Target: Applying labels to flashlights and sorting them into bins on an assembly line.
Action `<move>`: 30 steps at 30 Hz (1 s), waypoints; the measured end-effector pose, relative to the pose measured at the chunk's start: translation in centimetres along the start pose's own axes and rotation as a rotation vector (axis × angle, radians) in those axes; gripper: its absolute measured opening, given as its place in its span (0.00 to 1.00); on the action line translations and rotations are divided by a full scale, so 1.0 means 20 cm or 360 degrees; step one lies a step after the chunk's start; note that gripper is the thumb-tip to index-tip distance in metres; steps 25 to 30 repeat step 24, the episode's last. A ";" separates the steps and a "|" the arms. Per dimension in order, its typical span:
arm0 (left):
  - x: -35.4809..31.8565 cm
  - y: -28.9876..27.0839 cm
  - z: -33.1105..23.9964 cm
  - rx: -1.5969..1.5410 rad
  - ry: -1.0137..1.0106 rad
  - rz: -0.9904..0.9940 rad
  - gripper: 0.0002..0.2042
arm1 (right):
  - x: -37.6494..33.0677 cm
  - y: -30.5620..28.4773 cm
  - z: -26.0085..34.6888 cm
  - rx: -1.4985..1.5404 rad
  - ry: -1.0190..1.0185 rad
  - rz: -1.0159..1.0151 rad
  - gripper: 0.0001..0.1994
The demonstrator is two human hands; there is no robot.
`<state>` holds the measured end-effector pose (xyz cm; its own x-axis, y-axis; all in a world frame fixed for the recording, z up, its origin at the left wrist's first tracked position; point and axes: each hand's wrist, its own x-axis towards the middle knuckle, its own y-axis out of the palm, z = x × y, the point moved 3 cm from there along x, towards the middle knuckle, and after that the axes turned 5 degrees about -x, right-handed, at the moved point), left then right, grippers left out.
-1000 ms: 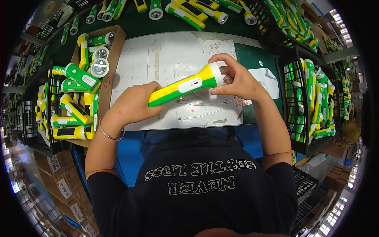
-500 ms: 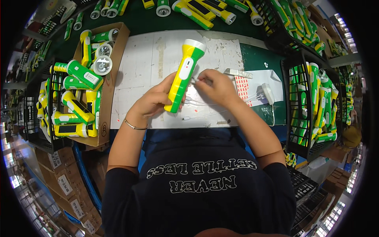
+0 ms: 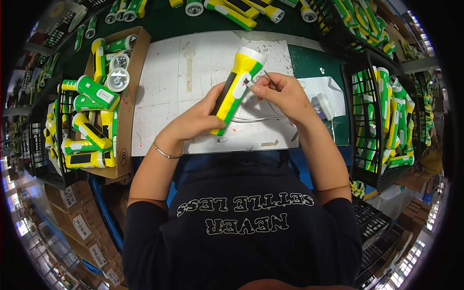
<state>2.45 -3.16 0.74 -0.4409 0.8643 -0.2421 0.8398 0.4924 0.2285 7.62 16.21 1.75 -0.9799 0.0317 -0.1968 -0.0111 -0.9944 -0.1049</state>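
Observation:
My left hand (image 3: 197, 119) is closed round the lower body of a yellow and green flashlight (image 3: 227, 104), which is tilted with its white head up and to the right. A white side panel with a small red light faces up. At this panel my right hand (image 3: 286, 96) pinches the small plug of a charging cable (image 3: 248, 83). The plug's tip is at the panel's port; how deep it sits I cannot tell. Below my right hand, more white cables (image 3: 249, 137) lie on the white work surface (image 3: 164, 72).
A white charger block (image 3: 325, 107) rests on white paper to the right. Flashlights fill a cardboard box (image 3: 129, 116) at left and black crates (image 3: 360, 145) at right. More flashlights (image 3: 232, 15) lie along the far side of the green table (image 3: 316, 63).
My right hand has brought the cable plug to the flashlight's panel. The flashlight has turned and tilted further right, showing its dark strip, and my right hand now covers the red-dotted sheet.

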 end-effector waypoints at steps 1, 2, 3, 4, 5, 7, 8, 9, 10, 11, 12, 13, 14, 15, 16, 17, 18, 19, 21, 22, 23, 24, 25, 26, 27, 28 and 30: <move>0.00 0.02 -0.01 0.0003 0.0000 0.0003 0.43 | 0.00 0.00 -0.01 0.0001 -0.0002 -0.0004 0.11; -0.01 0.04 -0.02 0.0129 0.0023 -0.0070 0.42 | 0.01 0.00 -0.02 0.0004 0.0004 -0.0011 0.11; -0.01 0.04 -0.03 0.0255 0.0047 -0.0146 0.41 | 0.01 0.00 -0.02 0.0007 0.0011 -0.0017 0.11; -0.01 0.05 -0.03 0.0257 0.0048 -0.0145 0.41 | 0.00 0.00 -0.02 0.0007 0.0009 -0.0019 0.11; 0.00 0.05 -0.02 0.0351 0.0104 -0.0190 0.40 | 0.00 -0.01 -0.01 0.0002 0.0058 -0.0033 0.10; 0.00 0.04 -0.01 0.0447 0.0162 -0.0241 0.38 | -0.01 -0.01 0.01 -0.0004 0.0102 -0.0043 0.09; 0.00 0.04 0.01 0.0555 0.0231 -0.0286 0.38 | -0.02 -0.01 0.03 -0.0012 0.0126 -0.0042 0.09; 0.00 0.03 0.01 0.0663 0.0300 -0.0327 0.38 | -0.02 -0.01 0.04 -0.0020 0.0150 -0.0044 0.09; 0.00 0.03 0.01 0.0665 0.0301 -0.0325 0.38 | -0.02 -0.01 0.03 -0.0019 0.0148 -0.0047 0.09; 0.00 0.03 0.01 0.0672 0.0297 -0.0336 0.38 | -0.02 -0.02 0.02 -0.0016 0.0144 -0.0056 0.09; 0.00 0.04 0.01 0.0680 0.0294 -0.0348 0.38 | -0.01 -0.02 0.02 -0.0013 0.0138 -0.0066 0.08; 0.00 0.04 0.01 0.0682 0.0295 -0.0348 0.38 | -0.01 -0.02 0.01 -0.0013 0.0135 -0.0066 0.08; -0.01 0.04 0.00 0.0881 0.0340 -0.0412 0.37 | -0.01 -0.02 0.01 -0.0031 0.0129 -0.0079 0.08; -0.01 0.05 -0.02 0.1077 0.0384 -0.0471 0.37 | -0.01 -0.02 0.00 -0.0049 0.0125 -0.0094 0.08; -0.01 0.06 -0.03 0.1077 0.0384 -0.0469 0.37 | 0.00 -0.01 -0.01 -0.0049 0.0126 -0.0096 0.08; -0.01 0.07 -0.05 0.1200 0.0294 -0.0503 0.36 | 0.01 -0.01 -0.03 -0.0080 0.0137 -0.0101 0.08; -0.01 0.07 -0.06 0.1323 0.0203 -0.0539 0.35 | 0.01 -0.01 -0.05 -0.0110 0.0146 -0.0104 0.08; -0.01 0.07 -0.05 0.1324 0.0205 -0.0539 0.35 | 0.02 0.00 -0.07 -0.0111 0.0144 -0.0105 0.08; -0.01 0.08 -0.03 0.1353 0.0470 -0.0643 0.33 | 0.04 0.00 -0.11 0.0012 0.0140 -0.0156 0.08; 0.00 0.07 -0.01 0.1355 0.0473 -0.0644 0.33 | 0.04 0.01 -0.10 0.0011 0.0136 -0.0157 0.08; 0.00 0.07 0.00 0.1342 0.0517 -0.0673 0.34 | 0.04 0.02 -0.09 -0.0021 0.0116 -0.0152 0.08; 0.01 0.06 0.02 0.1329 0.0564 -0.0697 0.34 | 0.03 0.02 -0.07 -0.0052 0.0094 -0.0154 0.08; 0.01 0.06 0.02 0.1329 0.0564 -0.0697 0.34 | 0.03 0.02 -0.07 -0.0052 0.0094 -0.0154 0.08; 0.01 0.06 0.02 0.1329 0.0564 -0.0697 0.34 | 0.03 0.02 -0.07 -0.0052 0.0094 -0.0154 0.08; 0.01 0.06 0.02 0.1329 0.0564 -0.0697 0.34 | 0.03 0.02 -0.07 -0.0052 0.0094 -0.0154 0.08; 0.01 0.06 0.02 0.1329 0.0564 -0.0697 0.34 | 0.03 0.02 -0.07 -0.0052 0.0094 -0.0154 0.08; 0.01 0.06 0.02 0.1329 0.0564 -0.0697 0.34 | 0.03 0.02 -0.07 -0.0052 0.0094 -0.0154 0.08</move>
